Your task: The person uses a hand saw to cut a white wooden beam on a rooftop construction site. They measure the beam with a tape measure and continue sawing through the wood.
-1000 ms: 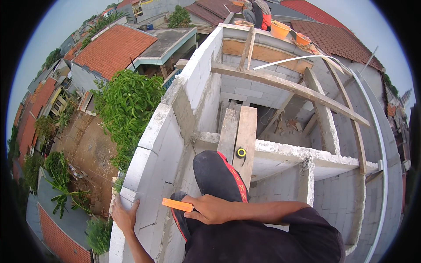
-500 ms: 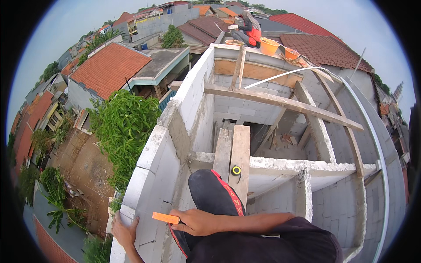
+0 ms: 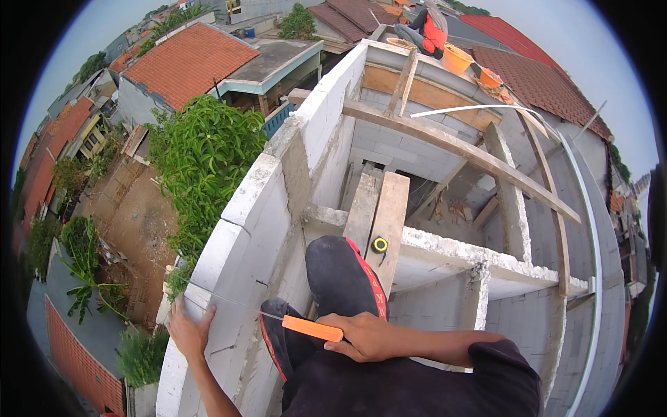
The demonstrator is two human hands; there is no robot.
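Along the top of a white block wall on my left, my left hand grips the upper edge, thumb on the inner side and fingers toward the outer side. My right hand is closed around one end of an orange bar-shaped tool, held over my bent legs. From the tool's other end a thin grey line runs toward the wall; whether it is string or a narrow blade seen edge-on, I cannot tell. A black and yellow tape measure lies on a wooden plank just beyond my knee.
Unroofed block rooms drop away ahead and right. A long timber beam spans them, near a bent white strip. Orange buckets stand on the far wall beside a seated person. Beyond the left wall are a leafy tree and ground far below.
The orange tool has moved to the right, away from the wall, with my right hand. The thin line at its end now shows. My left hand stays on the wall; the whole view has tilted.
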